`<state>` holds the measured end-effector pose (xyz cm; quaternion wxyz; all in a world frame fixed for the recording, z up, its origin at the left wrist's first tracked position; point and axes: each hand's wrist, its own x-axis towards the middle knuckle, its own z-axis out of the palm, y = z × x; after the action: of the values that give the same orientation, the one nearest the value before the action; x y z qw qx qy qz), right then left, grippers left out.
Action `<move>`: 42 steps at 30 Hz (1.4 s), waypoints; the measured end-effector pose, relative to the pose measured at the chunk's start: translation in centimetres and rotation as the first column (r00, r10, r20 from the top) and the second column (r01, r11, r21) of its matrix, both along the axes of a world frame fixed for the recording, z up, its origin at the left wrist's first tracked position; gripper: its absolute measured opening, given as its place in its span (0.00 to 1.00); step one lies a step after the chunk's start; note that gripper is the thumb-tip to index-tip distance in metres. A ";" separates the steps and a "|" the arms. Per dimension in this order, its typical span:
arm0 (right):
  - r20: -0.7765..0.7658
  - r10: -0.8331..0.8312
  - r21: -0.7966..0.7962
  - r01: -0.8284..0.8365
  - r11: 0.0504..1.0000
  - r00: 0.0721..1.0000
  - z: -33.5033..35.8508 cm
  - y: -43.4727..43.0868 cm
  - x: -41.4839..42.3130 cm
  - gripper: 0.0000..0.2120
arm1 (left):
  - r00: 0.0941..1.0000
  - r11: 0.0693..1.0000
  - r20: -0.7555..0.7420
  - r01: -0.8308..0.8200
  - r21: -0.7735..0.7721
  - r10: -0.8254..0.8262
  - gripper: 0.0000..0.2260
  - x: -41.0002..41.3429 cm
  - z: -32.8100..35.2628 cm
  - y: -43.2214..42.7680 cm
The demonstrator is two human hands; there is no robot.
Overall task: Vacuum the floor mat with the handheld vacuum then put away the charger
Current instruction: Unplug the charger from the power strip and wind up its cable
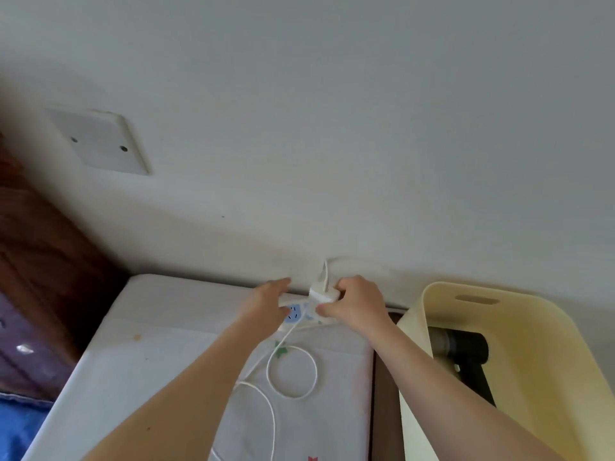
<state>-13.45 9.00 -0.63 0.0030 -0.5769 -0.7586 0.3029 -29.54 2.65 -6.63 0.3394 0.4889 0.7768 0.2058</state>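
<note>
Low in the centre of the frame, the right hand has its fingers clenched around the small white block-shaped charger, which sits on the white power strip with blue sockets against the wall. Just left of it, the left hand rests on the strip with released, fairly straight fingers. The charger's thin white cable loops across the white cloth-covered counter. At the lower right, a dark handheld vacuum lies in a cream plastic bin.
</note>
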 end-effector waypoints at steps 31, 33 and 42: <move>-0.741 -0.207 -0.231 0.047 0.972 0.639 13.9 -7.5 0.2 0.21 | 0.777 0.983 0.603 0.171 0.073 -0.180 0.05 0.2 19.1 -8.8; -0.760 -0.278 -0.317 0.038 0.948 0.588 13.6 -7.6 -0.2 0.22 | 0.758 0.981 0.624 0.165 0.100 -0.191 0.04 0.0 19.7 -8.8; -0.737 -0.226 -0.349 -0.072 0.934 0.637 12.7 -9.7 -0.5 0.12 | 0.610 0.920 0.792 -0.294 0.260 -0.029 0.10 -0.7 22.5 -8.7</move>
<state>-13.90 -0.73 12.04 0.2356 -0.4171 -0.5938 0.6465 -30.21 -6.02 15.83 0.5295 0.3440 0.5329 0.5632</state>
